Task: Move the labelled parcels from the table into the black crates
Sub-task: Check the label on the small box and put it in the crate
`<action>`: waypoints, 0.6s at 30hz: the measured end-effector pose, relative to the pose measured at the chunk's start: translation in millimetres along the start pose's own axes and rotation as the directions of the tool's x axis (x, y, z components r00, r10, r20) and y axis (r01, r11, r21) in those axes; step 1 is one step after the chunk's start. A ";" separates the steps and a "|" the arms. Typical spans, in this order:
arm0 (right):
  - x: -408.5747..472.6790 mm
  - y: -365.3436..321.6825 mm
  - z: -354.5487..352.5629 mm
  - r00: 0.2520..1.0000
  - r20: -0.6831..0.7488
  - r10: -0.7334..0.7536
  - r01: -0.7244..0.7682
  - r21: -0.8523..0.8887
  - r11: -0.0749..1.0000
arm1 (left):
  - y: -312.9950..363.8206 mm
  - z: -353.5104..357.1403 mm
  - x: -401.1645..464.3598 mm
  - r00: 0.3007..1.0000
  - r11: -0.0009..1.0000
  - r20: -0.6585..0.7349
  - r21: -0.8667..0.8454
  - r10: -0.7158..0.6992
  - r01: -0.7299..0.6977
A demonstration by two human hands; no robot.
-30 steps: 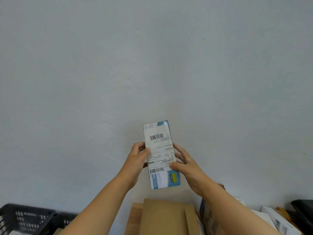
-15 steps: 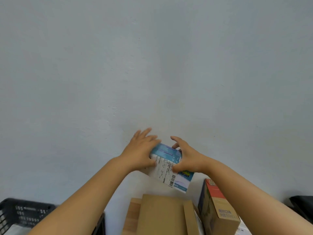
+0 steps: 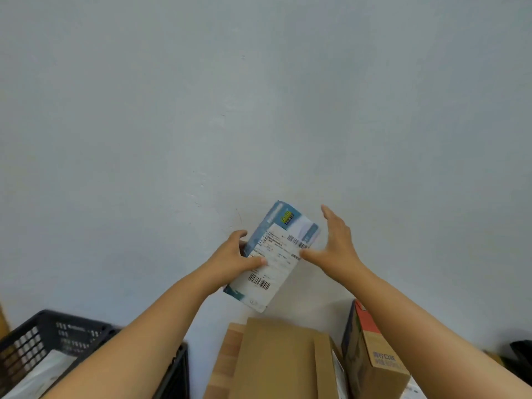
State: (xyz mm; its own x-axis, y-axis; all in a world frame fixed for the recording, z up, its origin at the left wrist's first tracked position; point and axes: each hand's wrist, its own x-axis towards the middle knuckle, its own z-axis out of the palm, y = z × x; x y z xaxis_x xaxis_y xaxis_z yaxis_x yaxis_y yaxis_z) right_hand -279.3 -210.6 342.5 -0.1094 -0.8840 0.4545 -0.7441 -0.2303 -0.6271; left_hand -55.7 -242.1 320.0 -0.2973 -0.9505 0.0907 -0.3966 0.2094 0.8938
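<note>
A slim blue-and-white parcel (image 3: 273,254) with a white shipping label and barcodes is held up in front of the pale wall, tilted with its top to the right. My left hand (image 3: 234,259) grips its left edge, thumb across the label. Beside the parcel's right edge is my right hand (image 3: 335,247), fingers straight and spread, with only the thumb near the label. A black crate (image 3: 62,338) sits at the bottom left, partly hidden by my left forearm, with a pale bag inside it.
A flat brown cardboard box (image 3: 276,358) lies on a wooden table edge (image 3: 227,355) at the bottom centre. To its right stands a brown box with a red top (image 3: 374,355). A dark object (image 3: 522,355) sits at the far right.
The parcel has been turned over and raised so its label faces me again. My right hand has let go and opened beside it. My left hand now holds it alone.
</note>
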 end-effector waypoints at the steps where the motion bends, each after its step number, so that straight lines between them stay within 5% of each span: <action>1: -2.7 3.9 3.5 0.998 0.032 0.047 -0.049 0.057 0.997 | -2.2 0.3 -2.5 0.998 0.988 -0.024 -0.147 -0.056 0.052; 4: -17.9 7.5 19.8 0.983 0.160 0.091 -0.129 0.242 0.962 | -5.5 2.5 -12.3 0.981 0.873 -0.062 -0.470 -0.183 0.133; 7: -32.2 4.5 39.5 0.958 0.282 0.059 -0.156 0.334 0.930 | -10.1 5.8 -24.8 0.969 0.781 -0.102 -0.613 -0.227 0.118; 18: -54.7 -45.2 102.0 0.900 0.435 -0.026 -0.232 0.528 0.817 | -50.8 -32.5 -68.8 0.935 0.781 -0.263 -0.625 -0.237 0.022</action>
State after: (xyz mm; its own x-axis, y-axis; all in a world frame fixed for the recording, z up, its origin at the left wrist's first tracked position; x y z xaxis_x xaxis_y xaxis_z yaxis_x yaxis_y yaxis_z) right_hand -172.5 -193.3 281.4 0.2080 -0.9666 0.1498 -0.2350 -0.1981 -0.9516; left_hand 13.1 -194.8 282.6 0.0447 -0.9989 -0.0111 0.2265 -0.0006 0.9740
